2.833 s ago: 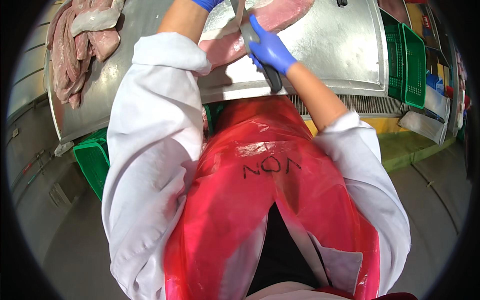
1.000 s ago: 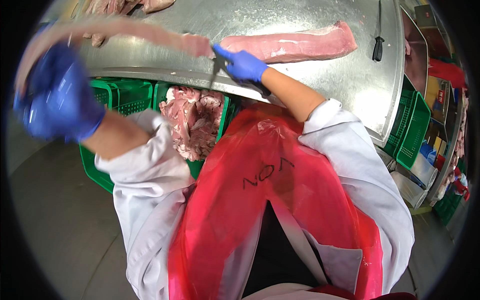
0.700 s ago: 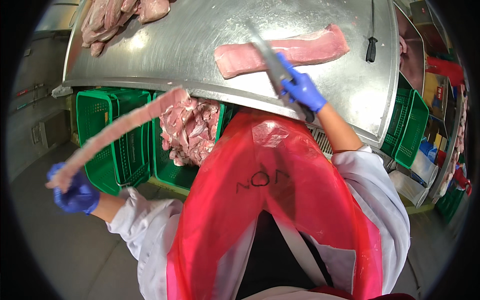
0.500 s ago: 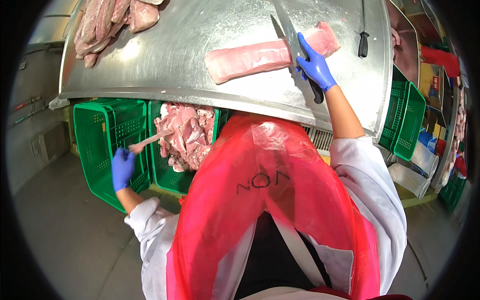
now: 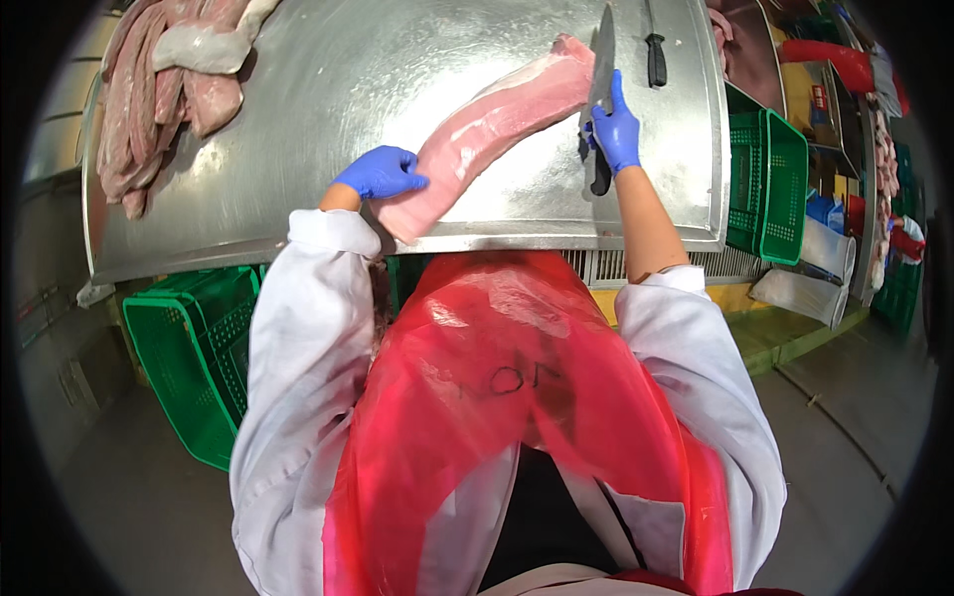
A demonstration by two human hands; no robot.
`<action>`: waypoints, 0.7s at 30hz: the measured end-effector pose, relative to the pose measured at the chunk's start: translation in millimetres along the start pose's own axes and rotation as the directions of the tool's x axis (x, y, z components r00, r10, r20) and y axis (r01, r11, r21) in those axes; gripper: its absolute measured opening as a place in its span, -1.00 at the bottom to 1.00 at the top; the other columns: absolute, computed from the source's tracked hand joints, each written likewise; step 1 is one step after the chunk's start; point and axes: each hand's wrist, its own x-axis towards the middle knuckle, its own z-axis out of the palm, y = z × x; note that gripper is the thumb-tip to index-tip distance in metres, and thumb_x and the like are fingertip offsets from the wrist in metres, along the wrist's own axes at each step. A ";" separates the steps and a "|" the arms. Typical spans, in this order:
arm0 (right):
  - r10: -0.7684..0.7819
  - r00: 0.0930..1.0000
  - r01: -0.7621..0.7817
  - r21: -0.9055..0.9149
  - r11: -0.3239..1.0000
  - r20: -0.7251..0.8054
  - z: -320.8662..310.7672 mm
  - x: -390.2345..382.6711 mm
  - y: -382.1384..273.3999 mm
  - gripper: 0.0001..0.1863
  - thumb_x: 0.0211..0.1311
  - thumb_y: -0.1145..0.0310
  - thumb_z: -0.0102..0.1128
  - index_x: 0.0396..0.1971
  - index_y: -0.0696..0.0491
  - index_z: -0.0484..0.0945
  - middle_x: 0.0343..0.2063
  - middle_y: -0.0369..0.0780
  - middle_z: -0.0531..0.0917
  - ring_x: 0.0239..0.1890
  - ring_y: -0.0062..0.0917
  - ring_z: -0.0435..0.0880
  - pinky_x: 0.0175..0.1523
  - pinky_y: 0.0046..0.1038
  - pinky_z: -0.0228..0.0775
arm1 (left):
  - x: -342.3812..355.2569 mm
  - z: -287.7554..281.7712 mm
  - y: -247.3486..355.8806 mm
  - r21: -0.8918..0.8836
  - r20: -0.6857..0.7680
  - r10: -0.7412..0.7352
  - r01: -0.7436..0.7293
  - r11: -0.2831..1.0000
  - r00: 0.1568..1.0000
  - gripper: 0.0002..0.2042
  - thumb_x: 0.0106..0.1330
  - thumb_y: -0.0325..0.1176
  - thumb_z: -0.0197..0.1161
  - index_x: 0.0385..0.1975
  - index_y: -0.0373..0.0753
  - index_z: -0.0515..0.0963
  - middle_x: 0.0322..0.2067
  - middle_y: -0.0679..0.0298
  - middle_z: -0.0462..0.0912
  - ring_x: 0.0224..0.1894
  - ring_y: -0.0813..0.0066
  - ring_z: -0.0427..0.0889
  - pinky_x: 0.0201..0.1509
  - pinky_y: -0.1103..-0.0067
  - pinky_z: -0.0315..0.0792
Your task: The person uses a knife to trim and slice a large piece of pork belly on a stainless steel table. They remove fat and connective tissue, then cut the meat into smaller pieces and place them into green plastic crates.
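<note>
A long pink loin of meat (image 5: 487, 134) lies diagonally on the steel table (image 5: 318, 109). At its lower left end, my blue-gloved left hand (image 5: 383, 174) grips the edge with curled fingers. Beside the loin's other end, my blue-gloved right hand (image 5: 614, 129) is closed on a long knife (image 5: 602, 65), blade pointing away from me. A black-handled rod-like tool (image 5: 656, 60) lies near the table's right side. A pile of meat pieces (image 5: 164, 109) rests at the table's left.
Green crates (image 5: 174, 348) stand below the table's front left, mostly hiding behind my left arm further in. More green crates (image 5: 780, 189) are at the right, near metal trays and a rack of meat. Someone in red with a white sleeve (image 5: 835, 65) is at the far top right.
My left hand let go of the trimmed strip over the crates and moved up onto the loin, which now lies more diagonally. My right hand with the knife shifted to the loin's right end.
</note>
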 end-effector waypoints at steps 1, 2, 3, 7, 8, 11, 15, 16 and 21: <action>0.016 1.000 -0.015 -0.015 1.000 0.012 -3.7 -8.1 -6.2 -0.17 0.30 0.36 0.09 0.54 -0.27 -0.02 -0.33 0.06 0.72 -0.34 -0.19 0.77 -0.17 -0.23 0.60 | 5.1 -10.1 18.5 0.036 0.082 0.047 -0.050 0.998 0.996 -0.52 0.17 0.14 0.30 -0.44 -0.27 0.66 -0.31 -0.06 0.71 -0.21 -0.04 0.68 -0.02 0.28 0.52; 0.016 0.999 -0.016 -0.028 0.999 0.030 -4.9 -11.6 -13.0 -0.17 0.30 0.37 0.08 0.54 -0.28 -0.02 -0.37 0.05 0.72 -0.37 -0.23 0.77 -0.20 -0.24 0.61 | 24.2 -11.9 30.1 0.089 -0.057 0.073 -0.068 0.994 0.996 -0.54 0.18 0.12 0.33 -0.41 -0.26 0.66 -0.35 -0.03 0.71 -0.29 0.07 0.66 -0.08 0.31 0.51; 0.029 0.999 -0.032 0.065 0.997 0.034 -7.1 -15.1 -14.2 -0.17 0.32 0.43 0.05 0.54 -0.29 -0.03 -0.43 0.01 0.71 -0.44 -0.32 0.76 -0.26 -0.28 0.62 | 55.4 -19.3 44.7 0.151 -0.183 0.121 -0.094 0.984 0.976 -0.55 0.19 0.11 0.35 -0.38 -0.25 0.65 -0.39 0.01 0.70 -0.37 0.17 0.64 -0.13 0.35 0.51; 0.031 0.998 -0.041 0.168 0.985 0.058 -10.3 -16.8 -17.5 -0.19 0.35 0.45 0.04 0.55 -0.24 -0.03 -0.48 -0.07 0.71 -0.50 -0.40 0.74 -0.32 -0.34 0.62 | 176.5 -50.7 120.2 -0.241 -0.499 0.052 -0.196 0.951 0.865 -0.35 0.14 0.17 0.41 -0.02 -0.34 0.61 -0.17 -0.01 0.71 -0.14 0.23 0.69 -0.09 0.36 0.52; 0.019 0.998 -0.028 0.142 0.989 0.067 -14.1 -18.4 -28.2 -0.19 0.35 0.45 0.04 0.55 -0.22 -0.04 -0.48 -0.08 0.71 -0.51 -0.42 0.73 -0.33 -0.34 0.62 | 202.6 -54.3 129.4 -0.251 -0.469 0.011 -0.145 0.957 0.883 -0.35 0.14 0.16 0.42 -0.07 -0.38 0.65 -0.24 -0.02 0.73 -0.13 0.17 0.70 -0.07 0.35 0.52; 0.022 0.996 -0.041 0.228 0.973 0.086 -15.8 -16.0 -16.4 -0.12 0.30 0.45 0.10 0.55 -0.31 -0.07 -0.55 -0.07 0.69 -0.55 -0.42 0.71 -0.35 -0.33 0.58 | 240.1 -62.9 141.0 -0.228 -0.293 0.058 -0.129 0.965 0.954 -0.35 0.07 0.20 0.43 -0.35 -0.46 0.69 -0.25 -0.14 0.73 -0.22 0.00 0.71 -0.04 0.36 0.54; 0.006 0.995 -0.030 0.244 0.969 0.099 -26.5 -13.0 2.8 -0.14 0.33 0.47 0.07 0.56 -0.28 -0.08 -0.57 -0.12 0.69 -0.58 -0.46 0.70 -0.39 -0.35 0.59 | 240.1 -53.8 151.0 -0.224 -0.312 0.179 -0.255 0.941 0.933 -0.63 0.11 -0.09 0.44 -0.55 -0.33 0.61 -0.54 0.16 0.56 -0.48 0.37 0.47 -0.33 0.43 0.41; 0.001 0.992 -0.033 0.254 0.967 0.124 -28.1 -13.1 9.0 -0.15 0.35 0.46 0.06 0.56 -0.30 -0.09 -0.57 -0.14 0.68 -0.58 -0.48 0.69 -0.43 -0.37 0.59 | 231.7 -47.4 154.3 -0.240 -0.348 0.200 -0.293 0.925 0.916 -0.70 0.13 -0.20 0.45 -0.63 -0.29 0.57 -0.65 0.30 0.48 -0.58 0.55 0.36 -0.45 0.47 0.35; -0.040 0.973 -0.016 0.239 0.971 0.226 -50.9 -9.9 18.6 -0.19 0.41 0.41 0.02 0.56 -0.32 -0.10 -0.58 -0.18 0.65 -0.61 -0.50 0.65 -0.49 -0.41 0.58 | 200.1 -30.1 175.0 -0.353 -0.460 0.024 -0.207 0.912 0.888 -0.74 0.19 -0.23 0.34 -0.54 -0.32 0.57 -0.62 0.23 0.54 -0.51 0.52 0.49 -0.37 0.45 0.42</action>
